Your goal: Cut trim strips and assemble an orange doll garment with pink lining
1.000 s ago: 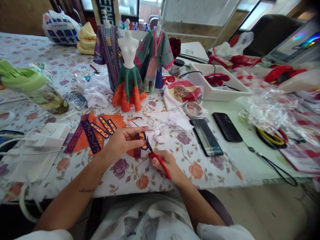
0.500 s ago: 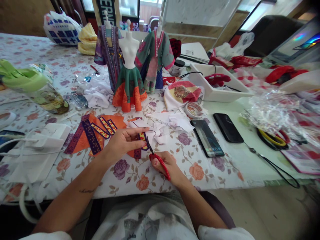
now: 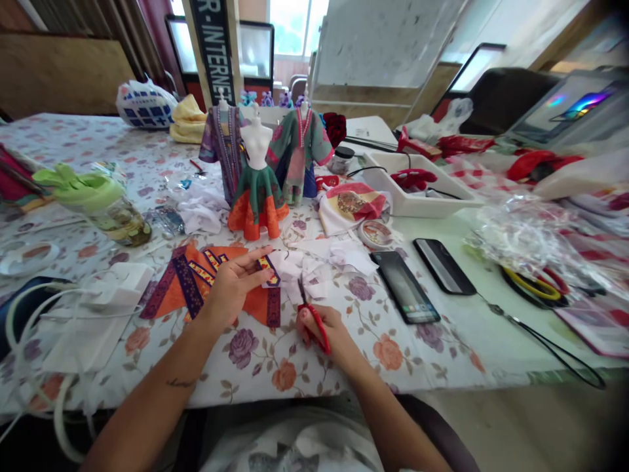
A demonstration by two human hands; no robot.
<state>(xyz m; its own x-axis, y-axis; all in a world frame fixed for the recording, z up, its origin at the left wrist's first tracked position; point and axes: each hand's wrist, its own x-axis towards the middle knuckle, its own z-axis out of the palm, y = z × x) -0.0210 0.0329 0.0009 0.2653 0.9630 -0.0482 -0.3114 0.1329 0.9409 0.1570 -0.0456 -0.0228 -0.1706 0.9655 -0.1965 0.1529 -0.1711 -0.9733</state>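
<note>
My left hand pinches a small purple-edged strip of patterned fabric between thumb and fingers. In my right hand is a pair of red-handled scissors, its dark blades pointing away from me, apart from the strip. Orange and purple fabric pieces lie under and left of my left hand, with several yellow-and-purple strips on them. White scraps are spread just beyond the blades. Behind these stands a white dress form in a green and orange skirt.
Two dressed forms, one in purple and one in green, stand behind. Phones lie to the right, near a roll of tape and a white tray. A power strip with cables and a jar are left.
The strip in my left hand has moved left, away from the scissors. The blades no longer touch it. The head view has tilted up slightly.
</note>
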